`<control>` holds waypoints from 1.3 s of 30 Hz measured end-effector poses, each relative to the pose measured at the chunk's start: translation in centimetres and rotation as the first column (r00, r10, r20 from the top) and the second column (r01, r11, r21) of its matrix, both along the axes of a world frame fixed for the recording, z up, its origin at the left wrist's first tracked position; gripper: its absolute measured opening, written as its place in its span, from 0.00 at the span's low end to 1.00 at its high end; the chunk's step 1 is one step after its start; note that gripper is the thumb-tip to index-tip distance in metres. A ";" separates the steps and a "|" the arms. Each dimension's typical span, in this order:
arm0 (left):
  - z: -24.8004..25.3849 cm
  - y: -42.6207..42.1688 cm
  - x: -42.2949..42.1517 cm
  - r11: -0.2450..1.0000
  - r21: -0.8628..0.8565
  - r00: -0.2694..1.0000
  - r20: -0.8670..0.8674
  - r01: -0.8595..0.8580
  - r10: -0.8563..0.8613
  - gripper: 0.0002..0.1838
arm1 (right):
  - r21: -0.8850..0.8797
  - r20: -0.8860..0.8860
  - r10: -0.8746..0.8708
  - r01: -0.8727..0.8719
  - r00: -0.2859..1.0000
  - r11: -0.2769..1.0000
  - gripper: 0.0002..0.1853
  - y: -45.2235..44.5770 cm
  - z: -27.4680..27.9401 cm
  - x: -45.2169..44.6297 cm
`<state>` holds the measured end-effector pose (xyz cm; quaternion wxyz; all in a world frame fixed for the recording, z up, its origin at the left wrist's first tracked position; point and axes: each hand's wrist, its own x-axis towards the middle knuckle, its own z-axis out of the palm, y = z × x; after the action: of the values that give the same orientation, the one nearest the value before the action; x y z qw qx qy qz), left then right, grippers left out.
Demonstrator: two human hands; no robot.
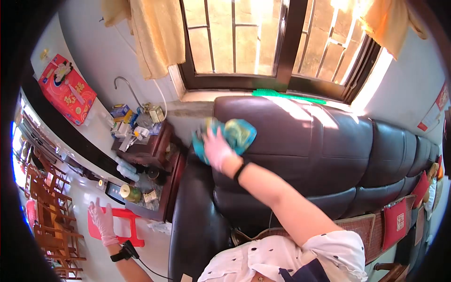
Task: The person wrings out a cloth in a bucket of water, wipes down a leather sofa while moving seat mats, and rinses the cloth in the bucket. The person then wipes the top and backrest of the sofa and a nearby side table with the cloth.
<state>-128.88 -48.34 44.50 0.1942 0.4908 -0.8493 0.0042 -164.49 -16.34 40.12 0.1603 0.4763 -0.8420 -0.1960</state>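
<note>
Far left: brown wooden slatted chairs (52, 207) on a pale floor, then a red rectangular printed gift box (68, 91) on a white ledge, dark flower-like ornament on top. Left hand (102, 223), in a thin pale pink glove with a black wristband, is raised at lower left: fingers apart, nothing in them. It overlaps a red plastic stool (123, 213) in view; contact, can't tell. Next, a dark brown wooden cabinet (174, 183) with a cluster of small cardboard boxes (121, 113) on its upper level, a thin curved silver metal tap (128, 84) beside them, and a rounded jar with a cream lid (130, 193) lower down. Pale yellow fabric curtain (157, 40) hangs above, left of the window. Right hand (218, 149), same glove type, black band at the wrist, has its fingers closed over a teal-and-yellow patterned soft cloth (243, 135); fingertips blurred. Cloth is bunched at the left end of the backrest of a dark brown leather sofa (286, 134), above the armrest. Behind the backrest, a bright green textured strip (289, 96) lies along the windowsill, under a dark-framed barred window (283, 47). Right: red square cushion with a pale emblem (390, 230) on the sofa's woven brown seat mat (352, 228).
</note>
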 end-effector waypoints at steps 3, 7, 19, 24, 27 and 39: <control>-0.2 0.7 0.4 0.980 0.180 0.996 0.003 0.091 -0.093 0.30 | -0.090 0.062 0.138 -0.133 0.988 0.987 0.32 4.0 -8.9 6.5; -11.6 0.7 6.1 0.944 0.321 0.901 0.426 -0.072 -0.076 0.41 | -0.374 0.461 0.322 -0.148 0.827 0.915 0.33 15.1 -18.2 7.4; -23.1 16.2 -0.7 0.942 0.332 0.996 0.091 -0.044 0.014 0.39 | -0.706 0.048 -0.282 0.232 0.958 0.669 0.17 0.0 -4.9 1.6; -23.2 16.6 -0.8 0.955 0.289 0.992 0.117 -0.071 0.039 0.37 | -0.606 0.131 -0.544 0.501 0.829 0.618 0.22 -13.9 -8.7 -4.8; -23.4 16.0 -1.3 0.951 0.301 0.993 0.112 -0.078 0.046 0.36 | -0.473 0.390 -0.757 0.820 0.524 0.323 0.25 -17.5 -14.0 -8.1; -24.9 15.5 -0.3 0.939 0.342 0.999 0.025 0.020 -0.030 0.29 | -0.059 0.122 -0.514 0.523 0.849 0.850 0.22 -18.5 -16.2 -7.6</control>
<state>-129.15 -32.87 19.57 0.0933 0.5060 -0.8462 -0.1385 -172.12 -34.89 23.93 0.0798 0.2329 -0.9543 -0.1692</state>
